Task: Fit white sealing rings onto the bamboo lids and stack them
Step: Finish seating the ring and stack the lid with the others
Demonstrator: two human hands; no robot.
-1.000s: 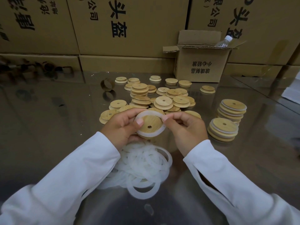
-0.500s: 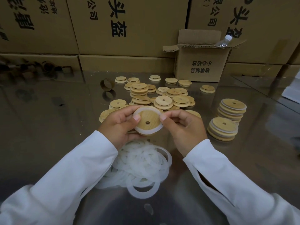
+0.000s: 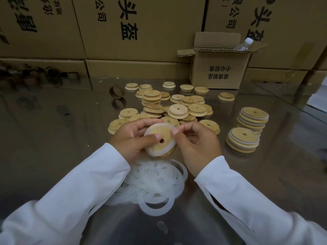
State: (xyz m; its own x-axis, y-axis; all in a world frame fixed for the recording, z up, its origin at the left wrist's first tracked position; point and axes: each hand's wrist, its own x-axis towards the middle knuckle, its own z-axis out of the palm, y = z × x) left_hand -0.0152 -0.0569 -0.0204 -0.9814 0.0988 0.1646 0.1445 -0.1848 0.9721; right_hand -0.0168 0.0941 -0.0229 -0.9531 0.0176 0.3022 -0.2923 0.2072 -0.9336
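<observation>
Nearest the body, on the steel table (image 3: 53,147), lies a heap of white sealing rings (image 3: 155,183), which look soft, light and stretchy. Just beyond it the left hand (image 3: 131,138) grips a bamboo lid (image 3: 160,137), thumb across its face. The right hand (image 3: 198,144) pinches the ring (image 3: 155,153) at the lid's right edge. The lid seems stiff and light, best held by its rim. Farther off lie loose lids (image 3: 177,108), and ringed stacks (image 3: 243,140) stand to the right.

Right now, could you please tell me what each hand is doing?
Left hand: grips the bamboo lid, thumb on its face.
Right hand: pinches the white sealing ring at the lid's edge.
</observation>
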